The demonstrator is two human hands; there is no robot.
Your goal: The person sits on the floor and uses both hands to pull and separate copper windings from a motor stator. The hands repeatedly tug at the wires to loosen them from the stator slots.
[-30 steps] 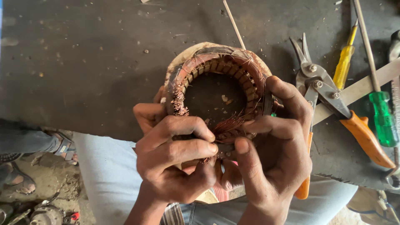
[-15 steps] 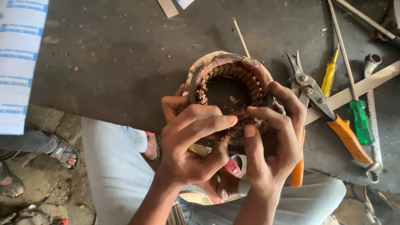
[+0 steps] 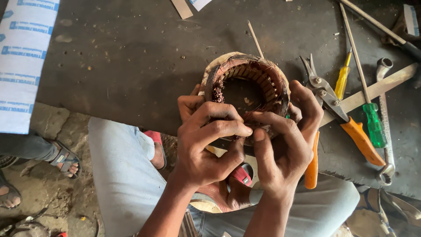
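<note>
Both hands, the left hand [image 3: 206, 145] and right hand [image 3: 285, 140], stay closed in a fingertip grip on the near rim of the round copper-wound motor stator [image 3: 247, 92], which has shifted right above the dark bench [image 3: 131, 66], windings being worked.

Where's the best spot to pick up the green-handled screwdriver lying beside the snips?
Grip the green-handled screwdriver by its thick handle, coming from above on the right: it lies flat, the handle is free there, and the orange-handled snips crowd its left.
</note>
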